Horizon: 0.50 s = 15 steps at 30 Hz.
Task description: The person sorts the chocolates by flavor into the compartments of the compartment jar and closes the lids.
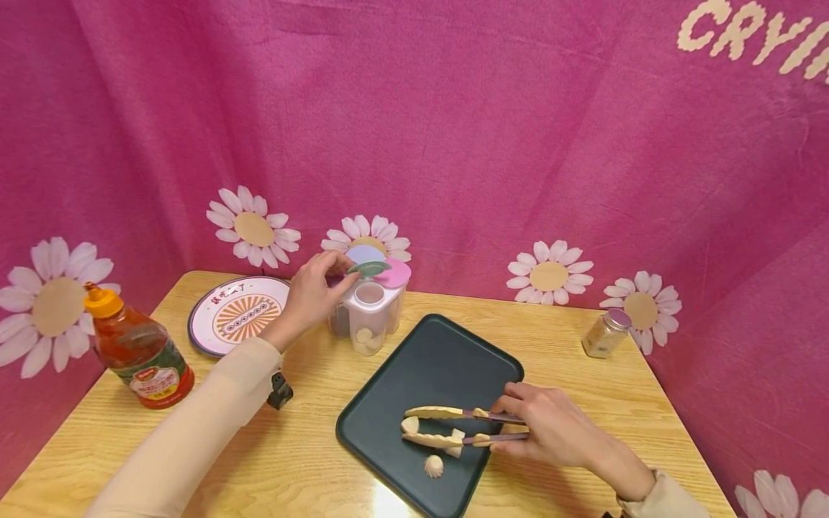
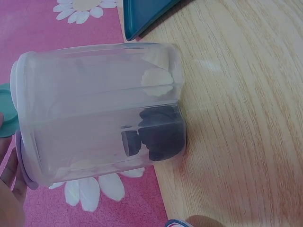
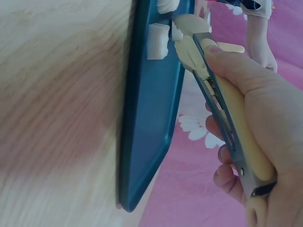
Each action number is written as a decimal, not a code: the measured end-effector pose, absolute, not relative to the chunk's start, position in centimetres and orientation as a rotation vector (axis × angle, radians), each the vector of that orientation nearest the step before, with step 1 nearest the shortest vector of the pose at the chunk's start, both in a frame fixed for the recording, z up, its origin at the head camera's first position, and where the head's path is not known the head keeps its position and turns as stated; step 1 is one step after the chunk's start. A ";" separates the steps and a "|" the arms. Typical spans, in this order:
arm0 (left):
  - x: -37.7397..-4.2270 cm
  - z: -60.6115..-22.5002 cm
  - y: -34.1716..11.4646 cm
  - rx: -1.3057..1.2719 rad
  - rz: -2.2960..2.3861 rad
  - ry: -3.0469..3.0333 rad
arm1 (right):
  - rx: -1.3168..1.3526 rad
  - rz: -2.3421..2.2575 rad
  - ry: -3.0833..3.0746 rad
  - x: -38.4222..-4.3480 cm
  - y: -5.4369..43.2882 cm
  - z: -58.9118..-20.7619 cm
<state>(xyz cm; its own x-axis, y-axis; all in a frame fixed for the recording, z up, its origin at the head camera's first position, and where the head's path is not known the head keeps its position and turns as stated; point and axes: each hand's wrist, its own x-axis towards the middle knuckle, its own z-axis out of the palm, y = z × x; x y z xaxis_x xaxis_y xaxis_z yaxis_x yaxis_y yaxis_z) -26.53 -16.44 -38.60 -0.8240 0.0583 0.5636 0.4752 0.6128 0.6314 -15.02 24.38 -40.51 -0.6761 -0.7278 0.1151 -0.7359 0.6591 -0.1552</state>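
My left hand (image 1: 316, 284) pinches the raised green lid (image 1: 370, 269) of a clear storage container (image 1: 391, 309) with several compartments. Below that lid, the front compartment stands uncovered, with off-white pieces (image 1: 365, 338) at its bottom. Dark pieces (image 2: 163, 132) fill the base of a neighbouring compartment in the left wrist view. My right hand (image 1: 550, 424) grips a pair of kitchen tongs (image 1: 479, 414) over the dark tray (image 1: 427, 367). One off-white piece (image 1: 410, 425) lies between the tong tips. Another white piece (image 3: 158, 41) and a ridged, shell-like piece (image 1: 434, 466) are on the tray.
Left of the container is a patterned plate (image 1: 214, 306), partly behind my left forearm. A red sauce bottle (image 1: 144, 352) with a yellow cap stands at the table's left. At the back right is a small jar (image 1: 605, 334). A pink curtain (image 1: 453, 144) hangs behind the table.
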 end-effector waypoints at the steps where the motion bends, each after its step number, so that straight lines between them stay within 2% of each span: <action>1: -26.5 -38.6 -16.4 -0.421 -1.121 -2.342 | 1.243 0.295 -2.813 -15.1 24.3 -40.4; 15: -26.6 -38.7 -16.4 -0.415 -1.121 -2.347 | 1.204 0.297 -2.588 -17.7 23.4 -37.3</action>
<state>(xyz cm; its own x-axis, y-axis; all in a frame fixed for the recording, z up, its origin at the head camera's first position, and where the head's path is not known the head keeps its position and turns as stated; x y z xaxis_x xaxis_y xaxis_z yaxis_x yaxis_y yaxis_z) -26.59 -16.42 -38.65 -0.8272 0.0563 0.5590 0.4703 0.6138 0.6341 -17.74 23.45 -37.33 -0.6178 -0.7150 0.3274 -0.7706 0.6334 -0.0708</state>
